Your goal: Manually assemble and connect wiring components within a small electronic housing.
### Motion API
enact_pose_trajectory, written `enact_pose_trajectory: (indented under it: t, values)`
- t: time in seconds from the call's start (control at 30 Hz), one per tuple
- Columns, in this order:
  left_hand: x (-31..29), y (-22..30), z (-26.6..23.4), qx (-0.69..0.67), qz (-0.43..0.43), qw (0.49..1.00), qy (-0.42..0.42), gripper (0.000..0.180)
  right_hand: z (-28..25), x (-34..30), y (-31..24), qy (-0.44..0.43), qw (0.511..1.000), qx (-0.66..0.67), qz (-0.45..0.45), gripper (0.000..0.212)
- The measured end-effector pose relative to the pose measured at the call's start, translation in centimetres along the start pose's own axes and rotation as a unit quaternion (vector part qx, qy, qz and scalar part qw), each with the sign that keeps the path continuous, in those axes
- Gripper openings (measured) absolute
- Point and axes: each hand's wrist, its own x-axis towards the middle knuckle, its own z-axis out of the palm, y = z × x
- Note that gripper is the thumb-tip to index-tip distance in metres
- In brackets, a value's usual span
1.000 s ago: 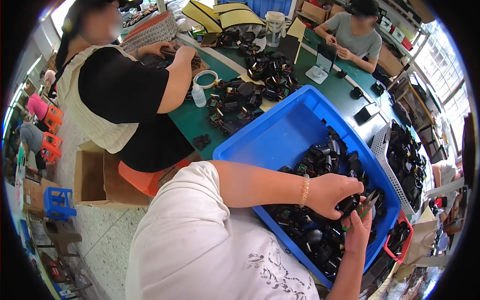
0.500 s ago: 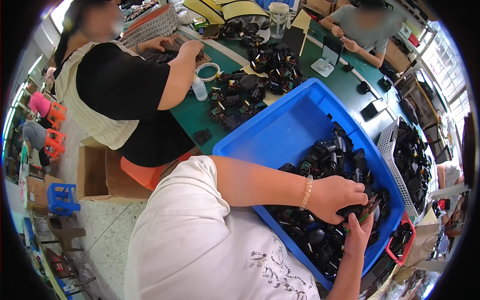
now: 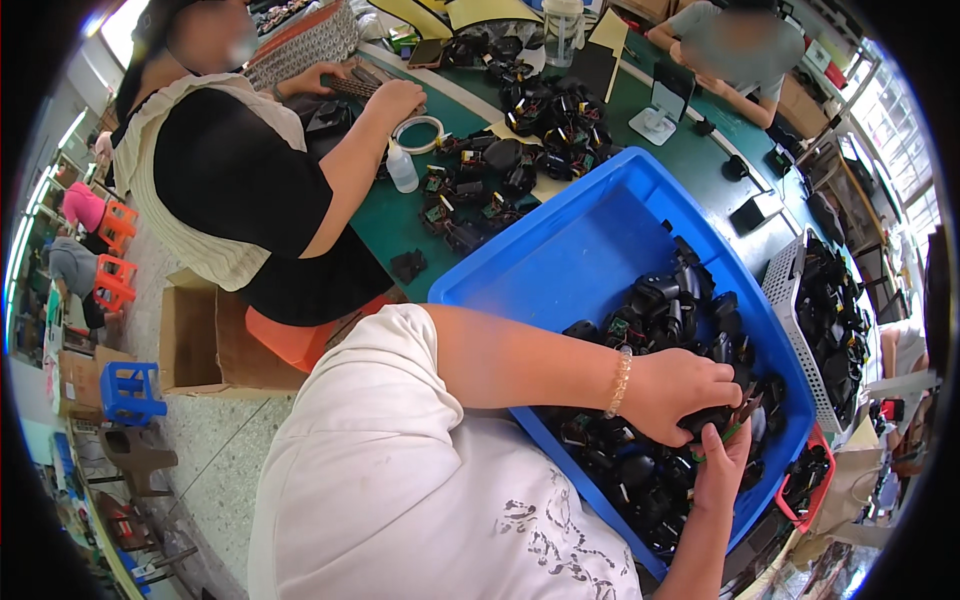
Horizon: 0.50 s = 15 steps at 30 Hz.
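My left hand (image 3: 680, 392), with a beaded bracelet at the wrist, is closed around a black game controller (image 3: 706, 420) that its fingers partly cover. Close against it, my right hand (image 3: 722, 465) grips small green-handled pliers (image 3: 748, 404), whose metal jaws rise beside the left fingertips. Both hands are over a large blue bin (image 3: 790, 340). Under and around them lies a heap of black controllers (image 3: 650, 475), some showing green circuit boards and loose wires. Where the jaws meet the controller is hidden.
More opened controllers (image 3: 550, 120) cover the green table (image 3: 375, 240) beyond the bin. A white perforated basket (image 3: 800, 335) and a red basket (image 3: 822, 490) hold others at right. One co-worker (image 3: 230, 160) sits at left, another (image 3: 735, 50) across the table. A bottle (image 3: 402, 168) stands near a tape roll.
The view has shifted slightly. My hands keep almost the same hold on the controller and pliers. The co-worker at left has moved their forearm a little, and the one across has lowered their hands.
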Motion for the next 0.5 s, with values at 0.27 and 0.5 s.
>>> enact_pose_trajectory:
  t: [0.27,0.5]
  values:
    - [-0.03,0.04,-0.06,-0.012,-0.005,1.000,-0.007,0.058,-0.22,0.09,0.19,-0.004,1.000,-0.012,-0.007,0.048]
    - [-0.02,0.05,-0.05,0.001,-0.006,1.000,-0.007,0.058,-0.15,0.07,0.26,-0.006,1.000,-0.015,-0.020,0.047]
